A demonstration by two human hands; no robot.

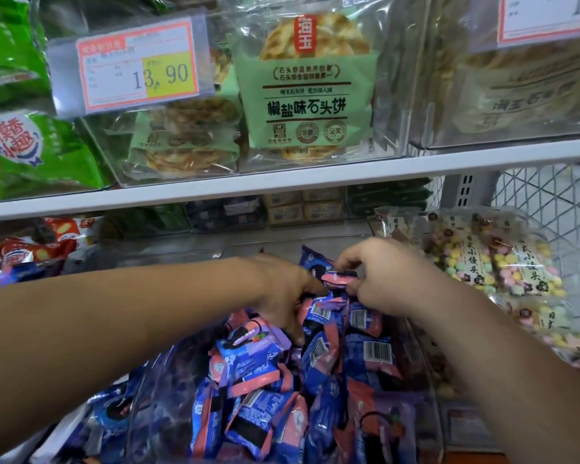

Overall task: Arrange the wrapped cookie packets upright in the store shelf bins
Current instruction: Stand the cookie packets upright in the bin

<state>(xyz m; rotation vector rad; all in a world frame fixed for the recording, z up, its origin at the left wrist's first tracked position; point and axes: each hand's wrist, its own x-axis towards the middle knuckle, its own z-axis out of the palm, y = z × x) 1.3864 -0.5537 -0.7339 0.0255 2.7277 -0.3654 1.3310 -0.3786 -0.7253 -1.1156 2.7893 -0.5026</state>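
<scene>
**Student:** Where did the packets lie with respect to the hands?

**Tutor:** The clear bin (429, 396) held a loose heap of cookie packets (258, 390), most of them flat or slanted rather than upright. Both forearms reached across the bin's front half, and the hands met over its rear half. The left hand (282, 289) pointed fairly straight fingers down among the packets, with its thumb against a pink-edged packet (337, 278). The right hand (379, 276), just to the right of it, had its fingers curled and pinched that packet's top seam. The packet sat at the crest of the heap.

**Student:** What bounded the bin, and where was there room?

**Tutor:** A white shelf edge (282, 180) ran above and behind the bin, and a band of open space lay between it and the bin's back. Bags of pastel sweets (503, 262) leaned just beside the bin's right wall. More blue packets lay beyond its left wall. Inside the bin, the heap thinned toward the right wall, and grey unfilled space showed behind the hands.

**Student:** How did the packets look?

**Tutor:** They were small glossy pillow wraps, blue and purple with pink bands. Some faces carried a dark round cookie print. Others, close below the hands, showed white barcode panels.
</scene>
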